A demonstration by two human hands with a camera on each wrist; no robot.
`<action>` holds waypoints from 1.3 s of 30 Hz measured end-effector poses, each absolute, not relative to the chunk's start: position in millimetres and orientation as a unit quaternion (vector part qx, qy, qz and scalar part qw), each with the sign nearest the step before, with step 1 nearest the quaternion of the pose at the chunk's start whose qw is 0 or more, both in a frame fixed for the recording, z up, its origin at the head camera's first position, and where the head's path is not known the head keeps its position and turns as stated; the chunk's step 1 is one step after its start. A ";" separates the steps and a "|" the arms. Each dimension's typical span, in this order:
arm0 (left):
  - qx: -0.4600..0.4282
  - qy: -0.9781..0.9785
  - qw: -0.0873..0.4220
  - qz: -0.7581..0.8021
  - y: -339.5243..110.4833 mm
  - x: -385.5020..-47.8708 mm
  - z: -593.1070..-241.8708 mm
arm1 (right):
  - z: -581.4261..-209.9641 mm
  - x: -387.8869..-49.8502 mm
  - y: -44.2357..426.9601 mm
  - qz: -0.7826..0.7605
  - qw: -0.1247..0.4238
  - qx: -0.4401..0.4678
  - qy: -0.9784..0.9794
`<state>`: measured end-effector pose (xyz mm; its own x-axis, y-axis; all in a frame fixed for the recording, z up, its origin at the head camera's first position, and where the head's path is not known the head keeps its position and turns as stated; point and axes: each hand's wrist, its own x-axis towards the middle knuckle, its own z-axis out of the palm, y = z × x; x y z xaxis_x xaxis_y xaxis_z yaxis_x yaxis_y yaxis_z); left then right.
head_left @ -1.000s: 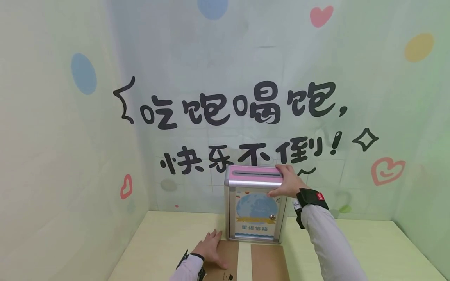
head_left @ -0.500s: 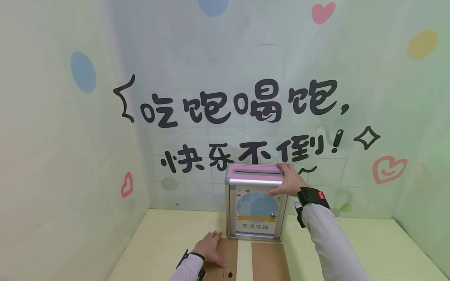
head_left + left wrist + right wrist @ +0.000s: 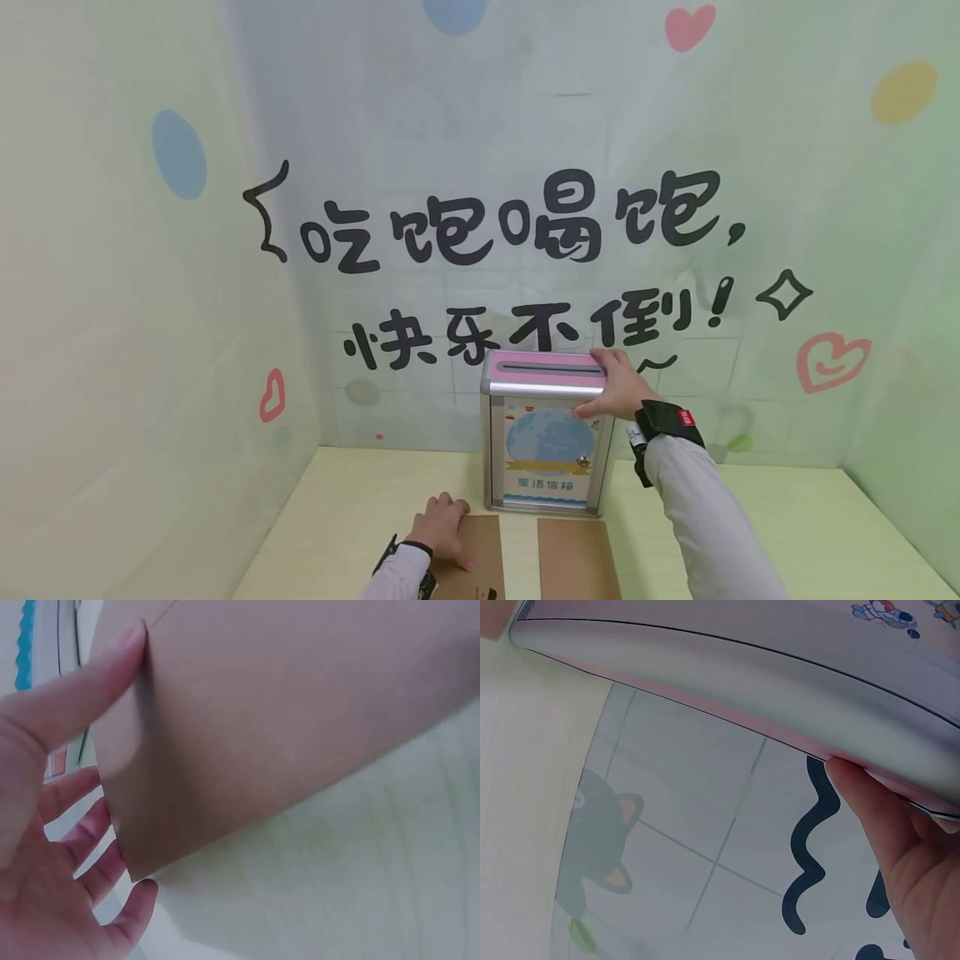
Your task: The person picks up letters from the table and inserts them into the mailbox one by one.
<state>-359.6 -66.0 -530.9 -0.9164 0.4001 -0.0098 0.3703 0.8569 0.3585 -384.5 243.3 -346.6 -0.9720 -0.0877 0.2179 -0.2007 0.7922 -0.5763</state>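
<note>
In the head view a letter box (image 3: pixel 546 492) stands upright, with a pink top, a long slot, silver edges and a globe picture on its door. My right hand (image 3: pixel 621 390) grips its top right corner, thumb on the front; the right wrist view shows fingers against the box's side (image 3: pixel 727 690). My left hand (image 3: pixel 439 529) holds the far edge of a flat brown kraft piece (image 3: pixel 483 546) bearing a small black print. In the left wrist view the thumb lies on the brown sheet (image 3: pixel 277 712) and the fingertips meet its edge.
A second brown kraft piece (image 3: pixel 577 558) lies to the right, before the box, with a strip of table between the two. The pale table (image 3: pixel 720 517) ends at a printed back wall (image 3: pixel 420 150) close behind the box. Side walls stand left and right.
The left brown piece has slid slightly left with my left hand, widening the gap between the two pieces. My right hand and the letter box stay in place.
</note>
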 end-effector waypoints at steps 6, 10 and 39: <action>0.200 0.948 0.050 0.242 -76.0 -364.4 -528.4 | -345.3 -382.9 242.7 0.312 0.094 0.080 -0.942; 0.217 0.933 0.070 0.279 -86.3 -367.1 -519.9 | -341.2 -379.9 240.5 0.311 0.090 0.079 -0.943; 0.182 0.809 0.163 0.535 -140.0 -385.7 -465.1 | -340.2 -378.0 239.7 0.308 0.086 0.079 -0.944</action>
